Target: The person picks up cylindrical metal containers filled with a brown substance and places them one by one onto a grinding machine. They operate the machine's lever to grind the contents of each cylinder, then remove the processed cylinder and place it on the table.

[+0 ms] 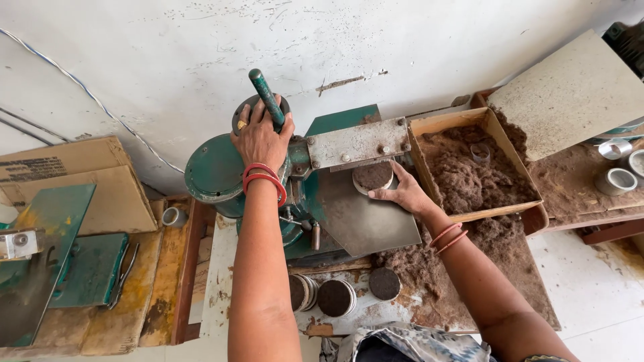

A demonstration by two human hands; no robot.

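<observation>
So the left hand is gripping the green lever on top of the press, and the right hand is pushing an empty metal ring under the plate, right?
Not quite. In the head view the ring under the right hand is packed with brown fibre, not empty. The left hand does grip the green lever.

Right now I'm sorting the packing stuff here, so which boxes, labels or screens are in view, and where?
Flattened cardboard box: far left against the wall, brown, dark print on its upper flap.
Open cardboard box: right of the green press, beyond the right hand, shallow, tan, holding brown fibre.
Grey board: upper right, flat, leaning over the fibre.
No screens or signs.
</observation>
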